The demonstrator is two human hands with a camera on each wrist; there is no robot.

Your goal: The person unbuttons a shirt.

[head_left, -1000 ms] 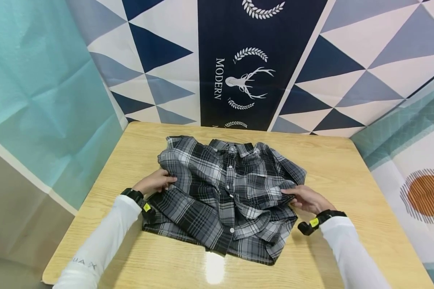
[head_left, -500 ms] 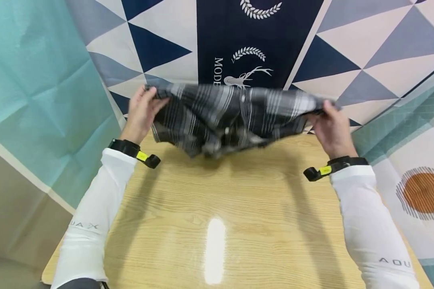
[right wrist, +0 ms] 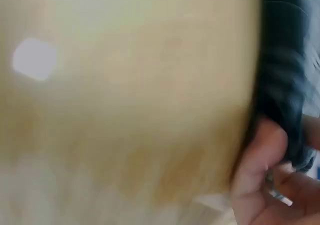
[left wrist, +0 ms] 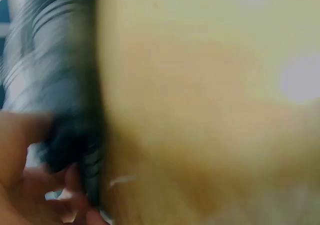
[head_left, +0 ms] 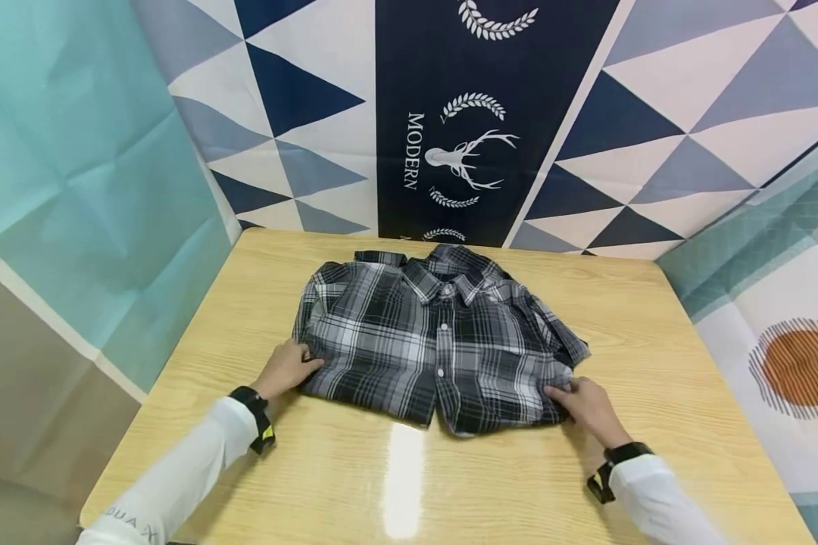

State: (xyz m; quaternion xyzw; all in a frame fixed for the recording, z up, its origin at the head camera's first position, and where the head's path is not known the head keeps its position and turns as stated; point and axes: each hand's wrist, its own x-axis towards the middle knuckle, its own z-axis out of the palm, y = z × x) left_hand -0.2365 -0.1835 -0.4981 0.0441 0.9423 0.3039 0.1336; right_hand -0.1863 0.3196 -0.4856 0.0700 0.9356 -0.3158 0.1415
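Half a second ago the plaid shirt [head_left: 436, 341] was lifted in the air between both hands near the far wall; now it lies folded on the wooden table [head_left: 654, 318], front side up, with the collar toward the far edge and the button line in the middle. The table stands in a corner: a cloth backdrop with blue and white triangles and a deer emblem [head_left: 463, 155] hangs behind it, and a teal cloth [head_left: 75, 189] is at the left. The left hand [head_left: 285, 369] pinches the near left corner of the shirt, and the right hand [head_left: 588, 409] pinches the near right corner. Both wrist views are blurred, showing only fingers curled on dark fabric.
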